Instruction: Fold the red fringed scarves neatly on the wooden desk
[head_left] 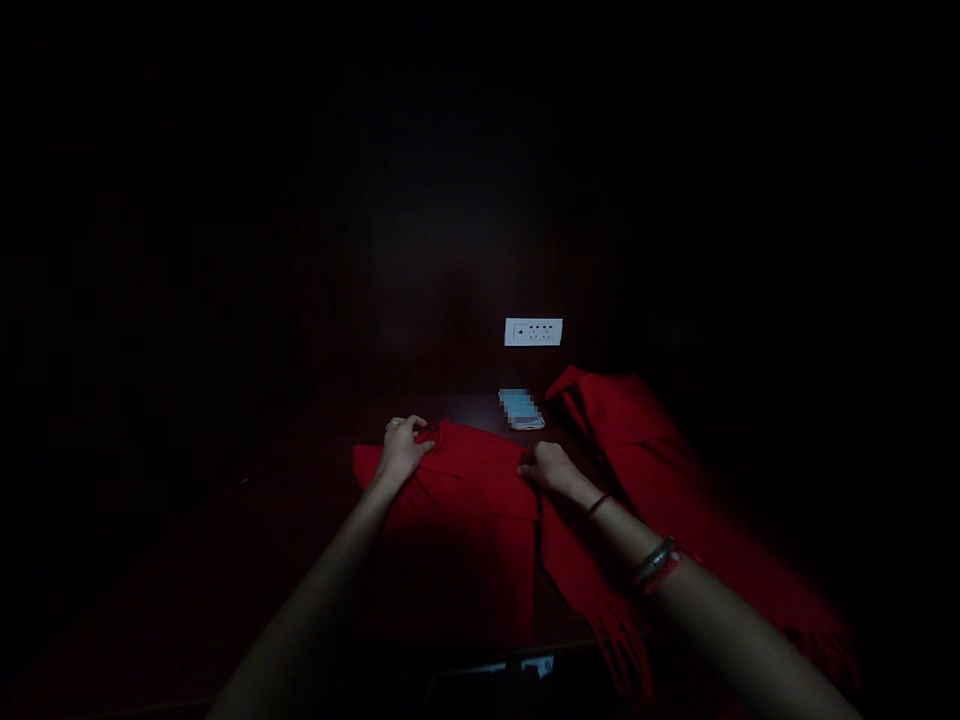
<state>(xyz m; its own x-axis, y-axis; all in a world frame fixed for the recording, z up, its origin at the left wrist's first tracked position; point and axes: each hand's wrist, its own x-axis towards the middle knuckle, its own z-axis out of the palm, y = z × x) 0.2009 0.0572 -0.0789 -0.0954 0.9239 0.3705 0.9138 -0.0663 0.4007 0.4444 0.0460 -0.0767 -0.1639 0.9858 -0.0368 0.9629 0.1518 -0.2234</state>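
Observation:
A red fringed scarf (465,500) lies folded on the dark table in front of me. At its far left part, my left hand (405,447) pinches the cloth beside a small tuft of fringe. My right hand (551,467) has its fingers closed on the scarf's right edge. Under my right forearm, a strip of red cloth runs toward the near edge and ends in long fringe (622,650); whether it belongs to the same scarf I cannot tell.
Another red fringed cloth (652,450) spreads along the right side. A phone (520,409) with a pixelated screen lies beyond my right hand. On the dark back wall sits a white socket panel (533,332). Deep shadow hides the surroundings.

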